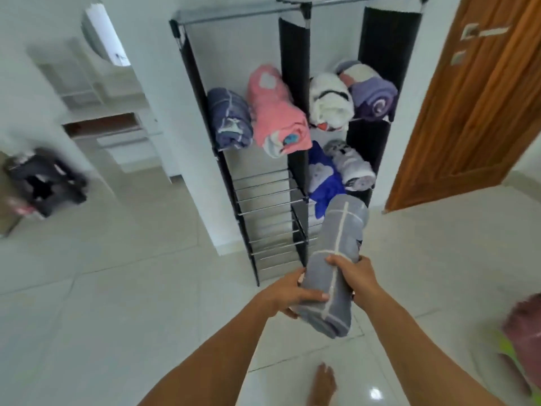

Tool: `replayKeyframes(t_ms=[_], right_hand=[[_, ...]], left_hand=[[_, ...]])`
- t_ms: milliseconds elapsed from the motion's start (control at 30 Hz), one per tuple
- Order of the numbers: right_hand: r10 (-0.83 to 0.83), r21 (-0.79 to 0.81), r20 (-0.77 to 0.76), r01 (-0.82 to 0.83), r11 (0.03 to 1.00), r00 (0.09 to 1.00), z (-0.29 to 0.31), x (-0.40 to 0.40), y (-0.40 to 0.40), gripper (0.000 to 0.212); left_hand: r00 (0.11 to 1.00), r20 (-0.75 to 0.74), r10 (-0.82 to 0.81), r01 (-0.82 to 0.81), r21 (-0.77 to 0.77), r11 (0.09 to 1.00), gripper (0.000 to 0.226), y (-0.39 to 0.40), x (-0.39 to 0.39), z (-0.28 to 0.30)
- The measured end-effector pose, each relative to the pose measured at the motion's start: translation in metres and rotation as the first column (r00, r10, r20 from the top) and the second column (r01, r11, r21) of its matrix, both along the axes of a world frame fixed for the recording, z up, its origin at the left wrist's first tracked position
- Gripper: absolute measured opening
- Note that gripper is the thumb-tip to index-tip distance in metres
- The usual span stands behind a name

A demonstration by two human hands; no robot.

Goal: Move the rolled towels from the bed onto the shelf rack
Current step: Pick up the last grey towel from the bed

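Six rolls shelved, a seventh in hand, more apparently waiting.

The black shelf rack (pixel 292 136) stands against the white wall beside a wooden door (pixel 468 106); its upper tier carries four rolled towels: a navy one (pixel 231 123), a pink one (pixel 276 112), a white one (pixel 329 101) and a purple one (pixel 370 92). The right-hand middle tier holds a blue towel (pixel 323 178) and a pale grey patterned one (pixel 352 168), while the left-hand wire shelves (pixel 263 197) below the top tier look bare, so there is room to spare. A grey rolled towel with a cream stripe (pixel 336 265) is carried in the air just short of the rack, over the tiled floor: the left hand (pixel 288 294) curls its fingers round its near end and the right hand (pixel 352 275) clasps its side. A dark reddish bundle (pixel 524 326) at the right edge is too blurred to identify, though it may be another towel awaiting its turn.
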State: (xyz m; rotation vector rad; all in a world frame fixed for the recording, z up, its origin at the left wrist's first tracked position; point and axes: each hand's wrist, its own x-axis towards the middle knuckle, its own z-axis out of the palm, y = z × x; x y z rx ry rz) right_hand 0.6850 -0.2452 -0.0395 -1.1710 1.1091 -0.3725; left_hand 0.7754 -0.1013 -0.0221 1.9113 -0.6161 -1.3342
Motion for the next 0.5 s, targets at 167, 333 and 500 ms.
replayKeyframes(t_ms=[167, 333, 500], right_hand=[[0.199, 0.075, -0.052, -0.195, 0.978, 0.979, -0.023, 0.094, -0.024, 0.079], [0.295, 0.106, -0.101, -0.285, 0.953, 0.950, -0.028, 0.172, -0.067, 0.074], [0.365, 0.035, -0.168, -0.364, 0.931, 0.916, -0.027, 0.240, -0.107, 0.069]], left_hand=[[0.981, -0.094, 0.169, -0.161, 0.089, 0.983, 0.095, -0.011, 0.071, -0.023], [0.924, -0.216, 0.315, -0.303, 0.086, 0.949, 0.088, -0.048, 0.127, -0.040], [0.843, -0.322, 0.430, -0.447, 0.025, 0.894, 0.081, -0.089, 0.174, -0.052]])
